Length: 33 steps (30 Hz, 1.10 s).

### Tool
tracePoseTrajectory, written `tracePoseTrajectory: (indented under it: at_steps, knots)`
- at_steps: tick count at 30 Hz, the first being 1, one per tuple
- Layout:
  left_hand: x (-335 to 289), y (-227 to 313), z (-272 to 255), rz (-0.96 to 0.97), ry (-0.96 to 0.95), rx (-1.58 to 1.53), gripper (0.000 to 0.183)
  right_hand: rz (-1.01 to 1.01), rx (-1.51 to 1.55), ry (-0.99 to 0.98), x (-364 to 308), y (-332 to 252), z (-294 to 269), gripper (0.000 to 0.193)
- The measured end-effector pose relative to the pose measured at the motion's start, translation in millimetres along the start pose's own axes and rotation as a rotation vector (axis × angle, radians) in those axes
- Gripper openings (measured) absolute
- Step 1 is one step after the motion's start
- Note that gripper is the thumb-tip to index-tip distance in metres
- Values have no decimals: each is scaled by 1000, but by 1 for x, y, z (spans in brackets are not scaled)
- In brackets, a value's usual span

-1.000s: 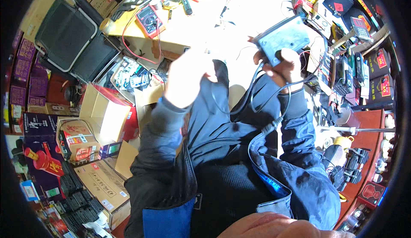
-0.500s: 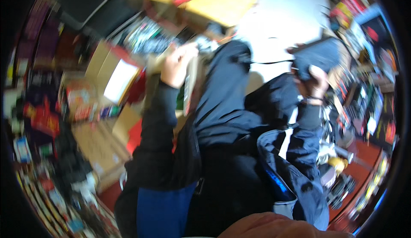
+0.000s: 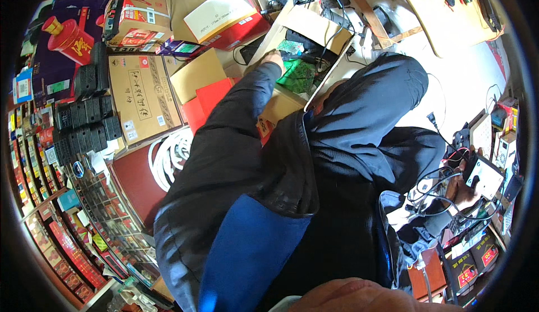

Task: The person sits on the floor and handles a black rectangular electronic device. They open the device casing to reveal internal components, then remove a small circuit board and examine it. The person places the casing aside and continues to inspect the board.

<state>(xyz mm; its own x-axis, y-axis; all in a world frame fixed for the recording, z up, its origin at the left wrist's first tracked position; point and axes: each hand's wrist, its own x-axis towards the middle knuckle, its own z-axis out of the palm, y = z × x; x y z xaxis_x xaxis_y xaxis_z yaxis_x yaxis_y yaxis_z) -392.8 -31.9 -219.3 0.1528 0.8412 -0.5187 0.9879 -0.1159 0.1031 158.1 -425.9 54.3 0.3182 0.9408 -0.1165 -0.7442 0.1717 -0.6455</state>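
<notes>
My left hand (image 3: pixel 273 60) is closed on the near-left edge of an open cardboard box (image 3: pixel 321 30). Inside the box lie a green circuit board (image 3: pixel 296 76), a smaller pale green board (image 3: pixel 291 46) and dark cabled parts. Far out on the right, my right hand (image 3: pixel 462 193) grips a white-faced electronic device (image 3: pixel 485 178), its fingers partly hidden by it. Black cables (image 3: pixel 432 186) loop around that hand and wrist. My bent legs (image 3: pixel 370 104), in dark trousers, lie between the two hands.
A yellow board (image 3: pixel 457 17) with pliers stands at the upper right, beside a wooden frame (image 3: pixel 368 17). To the left are cardboard cartons (image 3: pixel 140 96), stacked black adapters (image 3: pixel 84 121) and a coiled white cable (image 3: pixel 168 157). A black plug (image 3: pixel 432 119) dangles near the right hand.
The view has swung to the right and steadied. My left hand stays at the box edge. My right hand, earlier with a dark boxy object, is now lower right among cables with a white-faced device.
</notes>
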Motion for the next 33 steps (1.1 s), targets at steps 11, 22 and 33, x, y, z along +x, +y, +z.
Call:
tracePoseTrajectory:
  at_steps: [11,22,33]
  knots:
    - [3,12,-10,-103,-147,127,44,-81,-101,61,-15,12,21,99]
    - [-181,-90,-153,-155,-455,-748,22,11,-111,75,-11,-10,-37,101]
    - [-291,-108,-216,-4,-268,-1391,25,420,275,-199,0,-34,-71,77]
